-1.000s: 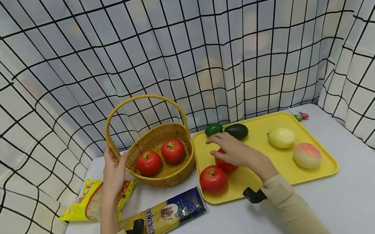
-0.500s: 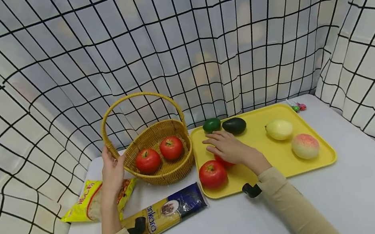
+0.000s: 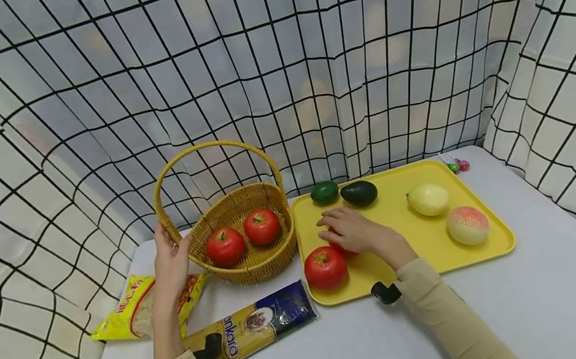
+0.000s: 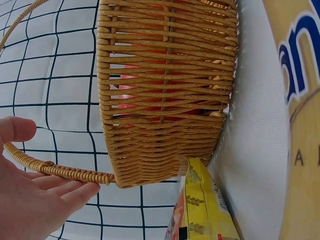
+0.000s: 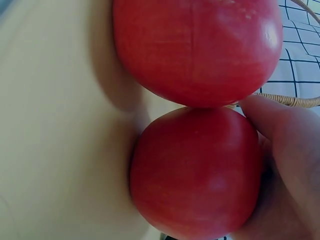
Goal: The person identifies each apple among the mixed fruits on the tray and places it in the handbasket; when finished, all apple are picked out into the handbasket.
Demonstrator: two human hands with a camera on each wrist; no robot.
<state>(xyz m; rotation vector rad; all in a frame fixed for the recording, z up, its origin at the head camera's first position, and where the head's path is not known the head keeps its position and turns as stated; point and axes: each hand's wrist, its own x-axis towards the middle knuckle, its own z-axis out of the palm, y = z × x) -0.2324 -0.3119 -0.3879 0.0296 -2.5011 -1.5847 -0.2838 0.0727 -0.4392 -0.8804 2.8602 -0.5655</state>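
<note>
Right fingers (image 3: 330,220) curl round a glossy red round apple (image 5: 197,175) on the yellow plastic tray (image 3: 415,244), red twin (image 3: 326,268) touching it thumb-side. Left fingers (image 4: 75,195) lie extended against the handle (image 4: 70,172) of the tan wicker basket (image 4: 150,170). I'd call it half done: two matching apples (image 3: 226,247) inside, two left.

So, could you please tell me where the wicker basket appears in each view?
Head: the wicker basket stands left of centre, its body in the lower half.
Left wrist: the wicker basket fills the upper middle.
Right wrist: only slivers of the wicker basket show, towards the right edge.
Shared landmark: the black grid behind.
</note>
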